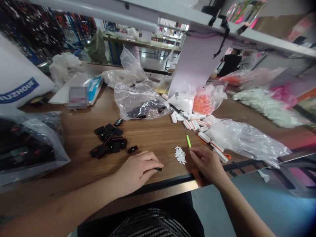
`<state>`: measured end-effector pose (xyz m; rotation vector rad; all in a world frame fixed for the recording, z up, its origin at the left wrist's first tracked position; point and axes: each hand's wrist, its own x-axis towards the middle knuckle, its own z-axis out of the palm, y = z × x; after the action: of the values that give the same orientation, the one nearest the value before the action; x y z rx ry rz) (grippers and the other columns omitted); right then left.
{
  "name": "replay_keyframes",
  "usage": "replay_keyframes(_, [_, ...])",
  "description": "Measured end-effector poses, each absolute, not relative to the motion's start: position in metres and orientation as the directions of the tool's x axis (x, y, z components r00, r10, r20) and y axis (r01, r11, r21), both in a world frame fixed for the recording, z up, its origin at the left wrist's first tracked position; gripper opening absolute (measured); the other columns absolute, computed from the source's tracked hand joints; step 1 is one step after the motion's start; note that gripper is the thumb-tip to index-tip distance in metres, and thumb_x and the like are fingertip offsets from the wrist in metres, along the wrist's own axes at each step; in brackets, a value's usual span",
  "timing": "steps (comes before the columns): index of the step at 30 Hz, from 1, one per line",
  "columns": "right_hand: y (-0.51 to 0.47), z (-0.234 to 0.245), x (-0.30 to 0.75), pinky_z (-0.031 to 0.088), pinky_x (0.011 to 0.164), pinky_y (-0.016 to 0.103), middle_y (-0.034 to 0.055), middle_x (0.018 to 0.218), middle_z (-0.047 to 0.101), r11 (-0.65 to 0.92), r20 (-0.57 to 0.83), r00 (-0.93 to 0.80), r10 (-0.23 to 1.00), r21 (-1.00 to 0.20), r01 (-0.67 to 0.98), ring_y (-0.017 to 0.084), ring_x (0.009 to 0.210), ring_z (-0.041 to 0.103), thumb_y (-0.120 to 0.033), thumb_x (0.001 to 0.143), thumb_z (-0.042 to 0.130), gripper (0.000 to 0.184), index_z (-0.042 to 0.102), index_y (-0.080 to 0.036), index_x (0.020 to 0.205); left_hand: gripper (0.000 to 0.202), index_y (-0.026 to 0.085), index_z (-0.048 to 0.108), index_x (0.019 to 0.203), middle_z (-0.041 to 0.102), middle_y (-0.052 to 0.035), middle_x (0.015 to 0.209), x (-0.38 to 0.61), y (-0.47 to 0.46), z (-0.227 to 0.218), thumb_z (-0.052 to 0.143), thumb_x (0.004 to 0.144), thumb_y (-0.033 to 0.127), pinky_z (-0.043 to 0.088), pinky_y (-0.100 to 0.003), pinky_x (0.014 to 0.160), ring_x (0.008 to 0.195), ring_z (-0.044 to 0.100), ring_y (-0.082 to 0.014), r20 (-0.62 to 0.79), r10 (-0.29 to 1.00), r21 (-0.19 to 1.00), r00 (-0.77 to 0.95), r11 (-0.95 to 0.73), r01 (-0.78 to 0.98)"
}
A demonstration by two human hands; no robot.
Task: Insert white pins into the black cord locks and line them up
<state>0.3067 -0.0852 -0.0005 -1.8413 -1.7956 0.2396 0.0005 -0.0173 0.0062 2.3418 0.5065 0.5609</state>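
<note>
My left hand [138, 171] rests on the wooden table [153, 135] with its fingers curled over a small black plastic part [158, 169] that pokes out at the fingertips. My right hand [206, 162] lies near the table's front edge, fingers closed around the lower end of a thin green stick [188, 141]. Between the hands sits a small heap of tiny white pieces [180, 155]. A pile of black plastic parts [110, 141] lies to the left of my left hand.
White and orange parts [197, 124] lie scattered at the right beside a crumpled clear bag [244, 138]. Clear bags of black parts [143, 102], [27, 144], white parts [181, 100] and orange parts [203, 102] stand around. A person sits far back right.
</note>
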Motion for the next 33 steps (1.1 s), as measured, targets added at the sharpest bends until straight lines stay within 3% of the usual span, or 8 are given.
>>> replay_keyframes(4, [-0.081, -0.013, 0.312, 0.053, 0.072, 0.033, 0.0072, 0.088, 0.074, 0.017, 0.181, 0.131, 0.975, -0.645, 0.764, 0.021, 0.077, 0.068, -0.038, 0.09, 0.058, 0.025, 0.074, -0.019, 0.094, 0.025, 0.024, 0.064, 0.118, 0.066, -0.0043, 0.105, -0.002, -0.01, 0.002, 0.053, 0.097, 0.015, 0.049, -0.039, 0.085, 0.096, 0.057, -0.0205, 0.244, 0.46, 0.608, 0.854, -0.759, 0.235])
replay_keyframes(7, [-0.078, -0.019, 0.309, 0.052, 0.067, 0.032, 0.0073, 0.087, 0.074, -0.003, 0.186, 0.178, 0.966, -0.681, 0.732, 0.019, 0.072, 0.066, -0.04, 0.09, 0.057, 0.029, 0.074, -0.018, 0.095, 0.024, 0.023, 0.064, 0.117, 0.066, -0.0048, 0.106, -0.004, -0.007, 0.0, 0.051, 0.098, 0.015, 0.05, -0.038, 0.085, 0.097, 0.057, -0.0202, 0.246, 0.456, 0.604, 0.855, -0.762, 0.233])
replay_keyframes(14, [-0.077, -0.009, 0.305, 0.046, 0.062, 0.029, 0.0041, 0.076, 0.067, 0.045, 0.189, 0.106, 0.976, -0.655, 0.755, 0.016, 0.067, 0.06, -0.037, 0.09, 0.058, 0.026, 0.074, -0.018, 0.091, 0.025, 0.025, 0.064, 0.117, 0.066, -0.0045, 0.106, -0.005, -0.004, 0.0, 0.052, 0.097, 0.017, 0.05, -0.039, 0.086, 0.096, 0.058, -0.0204, 0.243, 0.451, 0.611, 0.859, -0.759, 0.225])
replay_keyframes(20, [-0.081, -0.003, 0.3, 0.04, 0.057, 0.027, 0.0007, 0.069, 0.06, 0.053, 0.184, 0.078, 0.98, -0.613, 0.788, 0.013, 0.06, 0.054, -0.033, 0.087, 0.06, 0.022, 0.069, -0.019, 0.073, 0.025, 0.026, 0.065, 0.117, 0.066, -0.0036, 0.106, -0.004, -0.003, 0.001, 0.053, 0.097, 0.016, 0.049, -0.038, 0.086, 0.096, 0.057, -0.0196, 0.226, 0.445, 0.616, 0.866, -0.755, 0.227])
replay_keyframes(27, [-0.08, -0.001, 0.298, 0.041, 0.057, 0.025, 0.0001, 0.071, 0.06, 0.035, 0.158, 0.061, 0.985, -0.54, 0.841, 0.012, 0.059, 0.052, -0.031, 0.084, 0.062, 0.016, 0.074, -0.021, 0.079, 0.025, 0.027, 0.065, 0.118, 0.066, -0.0037, 0.107, -0.004, -0.004, 0.0, 0.053, 0.098, 0.018, 0.048, -0.038, 0.088, 0.097, 0.057, -0.0196, 0.226, 0.447, 0.612, 0.865, -0.756, 0.231])
replay_keyframes(33, [-0.078, 0.0, 0.295, 0.039, 0.056, 0.025, -0.0003, 0.069, 0.062, -0.001, 0.153, 0.082, 0.985, -0.466, 0.885, 0.012, 0.058, 0.053, -0.03, 0.08, 0.061, 0.015, 0.071, -0.021, 0.074, 0.024, 0.026, 0.065, 0.116, 0.066, -0.0034, 0.106, -0.004, -0.004, 0.0, 0.054, 0.097, 0.018, 0.048, -0.037, 0.088, 0.098, 0.058, -0.0189, 0.238, 0.445, 0.61, 0.863, -0.76, 0.224])
